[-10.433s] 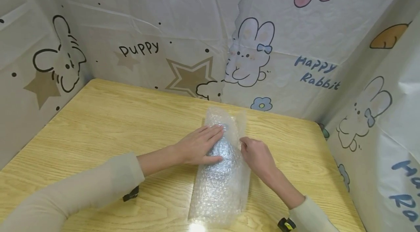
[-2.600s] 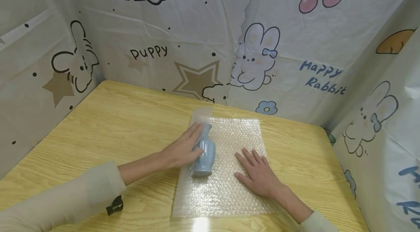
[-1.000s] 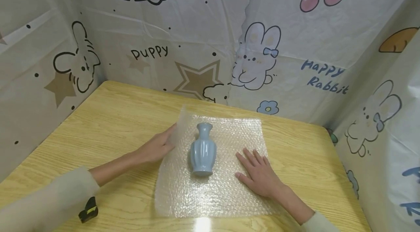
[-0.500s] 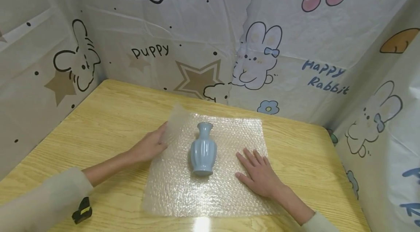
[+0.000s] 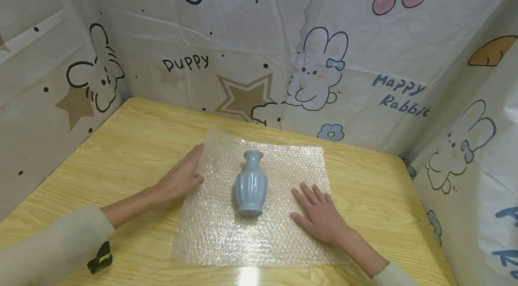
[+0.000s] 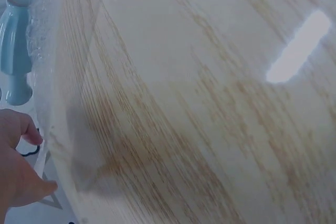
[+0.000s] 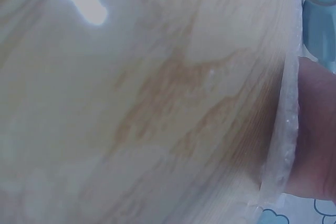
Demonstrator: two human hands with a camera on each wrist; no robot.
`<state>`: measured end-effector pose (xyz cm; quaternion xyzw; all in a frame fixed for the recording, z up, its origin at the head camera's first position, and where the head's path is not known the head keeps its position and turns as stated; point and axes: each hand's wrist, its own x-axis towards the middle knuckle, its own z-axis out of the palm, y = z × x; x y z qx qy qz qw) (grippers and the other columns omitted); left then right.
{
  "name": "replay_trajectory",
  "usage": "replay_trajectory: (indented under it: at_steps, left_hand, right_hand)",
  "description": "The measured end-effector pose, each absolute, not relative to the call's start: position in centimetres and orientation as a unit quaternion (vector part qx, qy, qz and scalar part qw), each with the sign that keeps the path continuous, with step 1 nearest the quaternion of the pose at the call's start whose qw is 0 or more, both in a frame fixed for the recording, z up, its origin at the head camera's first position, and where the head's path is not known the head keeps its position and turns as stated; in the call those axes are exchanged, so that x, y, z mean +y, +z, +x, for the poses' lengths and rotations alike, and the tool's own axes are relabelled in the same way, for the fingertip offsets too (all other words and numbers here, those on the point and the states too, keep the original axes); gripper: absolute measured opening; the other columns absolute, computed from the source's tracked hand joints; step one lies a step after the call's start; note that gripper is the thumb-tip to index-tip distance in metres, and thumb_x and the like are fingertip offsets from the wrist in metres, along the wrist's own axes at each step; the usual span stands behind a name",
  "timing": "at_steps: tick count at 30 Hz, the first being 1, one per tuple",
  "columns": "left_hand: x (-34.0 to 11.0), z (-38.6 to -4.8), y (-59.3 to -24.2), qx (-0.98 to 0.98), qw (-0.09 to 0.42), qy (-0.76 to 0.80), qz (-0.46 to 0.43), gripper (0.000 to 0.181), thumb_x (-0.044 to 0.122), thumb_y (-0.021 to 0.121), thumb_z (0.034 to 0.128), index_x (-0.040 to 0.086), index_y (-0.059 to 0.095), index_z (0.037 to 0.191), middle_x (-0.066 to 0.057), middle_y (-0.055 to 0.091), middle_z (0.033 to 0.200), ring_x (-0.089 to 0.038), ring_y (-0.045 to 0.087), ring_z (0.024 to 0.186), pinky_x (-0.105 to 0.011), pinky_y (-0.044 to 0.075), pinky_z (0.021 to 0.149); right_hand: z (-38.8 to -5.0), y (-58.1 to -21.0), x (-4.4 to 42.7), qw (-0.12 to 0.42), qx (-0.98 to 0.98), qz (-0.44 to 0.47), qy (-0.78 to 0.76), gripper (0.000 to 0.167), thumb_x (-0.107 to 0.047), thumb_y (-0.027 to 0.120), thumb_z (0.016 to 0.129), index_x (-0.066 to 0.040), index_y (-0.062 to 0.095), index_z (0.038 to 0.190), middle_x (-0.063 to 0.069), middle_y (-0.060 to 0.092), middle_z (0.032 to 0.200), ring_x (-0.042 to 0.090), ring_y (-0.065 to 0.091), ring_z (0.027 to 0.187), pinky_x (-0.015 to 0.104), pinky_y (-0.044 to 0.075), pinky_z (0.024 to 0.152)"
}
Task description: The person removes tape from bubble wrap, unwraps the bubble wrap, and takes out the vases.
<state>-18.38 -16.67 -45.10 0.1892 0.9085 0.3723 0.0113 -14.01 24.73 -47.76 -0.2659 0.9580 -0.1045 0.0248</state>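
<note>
A pale blue vase lies on its side on a spread sheet of bubble wrap, its neck toward the back wall. At the sheet's left edge is my left hand, thumb and fingers apart. In the left wrist view, the wrap's edge passes between the thumb and finger of this left hand. My right hand rests flat with spread fingers on the right side of the wrap. The right wrist view catches only part of that right hand above the sheet's edge, with the vase beyond.
The wood-grain table extends around the sheet. A white printed cloth hangs along the back and both sides. A black strap piece shows beneath the left sleeve.
Earlier the wrap was folded over the vase. My left hand has drawn its left flap leftward and down, uncovering the vase; its fingers have since parted. The right hand went from gripping to lying flat.
</note>
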Motion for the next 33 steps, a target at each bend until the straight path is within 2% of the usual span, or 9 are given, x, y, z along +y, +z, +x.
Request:
replay_trajectory:
  at_steps: [1,4,14,20,26,33]
  left_hand:
    - [-16.7,-18.4,-45.1,0.91,0.01,0.368,0.188,0.085,-0.011,0.055,0.082,-0.014,0.008,0.153,-0.034,0.007,0.159,-0.048,0.009,0.146,-0.056,0.021,0.116]
    - [-16.7,-18.4,-45.0,0.914,0.006,0.362,0.183,0.085,-0.01,0.057,0.0818,-0.014,0.01,0.153,-0.034,0.008,0.159,-0.048,0.008,0.147,-0.058,0.016,0.116]
    - [-16.3,-18.7,-44.9,0.907,-0.02,0.361,0.216,0.08,-0.008,0.061,0.0807,-0.015,0.023,0.15,-0.035,0.018,0.157,-0.051,0.018,0.144,-0.06,0.019,0.115]
    - [-15.5,-18.6,-44.6,0.911,-0.033,0.351,0.214,0.077,-0.001,0.062,0.0841,-0.009,0.026,0.152,-0.031,0.02,0.158,-0.049,0.015,0.145,-0.064,0.019,0.114]
    - [-14.2,-18.7,-44.1,0.907,-0.035,0.358,0.22,0.077,-0.001,0.063,0.0843,-0.007,0.027,0.153,-0.028,0.023,0.158,-0.045,0.022,0.144,-0.059,0.023,0.115]
    - [-12.8,-18.6,-43.6,0.898,-0.035,0.373,0.231,0.073,0.004,0.06,0.0875,-0.007,0.028,0.152,-0.025,0.026,0.158,-0.042,0.026,0.144,-0.055,0.02,0.117]
  right_hand:
    - [-14.0,-47.8,24.7,0.025,0.958,-0.266,-0.104,0.067,-0.051,0.049,0.101,-0.015,0.036,0.156,0.017,0.026,0.161,0.047,0.02,0.145,0.074,0.019,0.109]
    - [-14.0,-47.8,24.8,0.028,0.959,-0.265,-0.101,0.067,-0.052,0.048,0.102,-0.015,0.035,0.157,0.017,0.025,0.162,0.047,0.019,0.145,0.073,0.019,0.109]
    - [-13.8,-47.7,24.8,0.035,0.96,-0.261,-0.096,0.068,-0.052,0.047,0.102,-0.015,0.034,0.157,0.017,0.023,0.162,0.048,0.018,0.145,0.073,0.018,0.109]
    - [-13.6,-47.7,24.5,0.032,0.961,-0.26,-0.094,0.068,-0.054,0.046,0.102,-0.014,0.035,0.157,0.018,0.024,0.161,0.049,0.02,0.144,0.074,0.019,0.108]
    - [-13.4,-47.6,24.4,0.032,0.962,-0.254,-0.091,0.069,-0.055,0.045,0.102,-0.014,0.035,0.156,0.018,0.025,0.161,0.049,0.02,0.144,0.075,0.02,0.107]
    - [-13.3,-47.4,24.2,0.034,0.963,-0.252,-0.089,0.069,-0.053,0.047,0.102,-0.013,0.035,0.156,0.018,0.025,0.161,0.049,0.02,0.144,0.074,0.021,0.107]
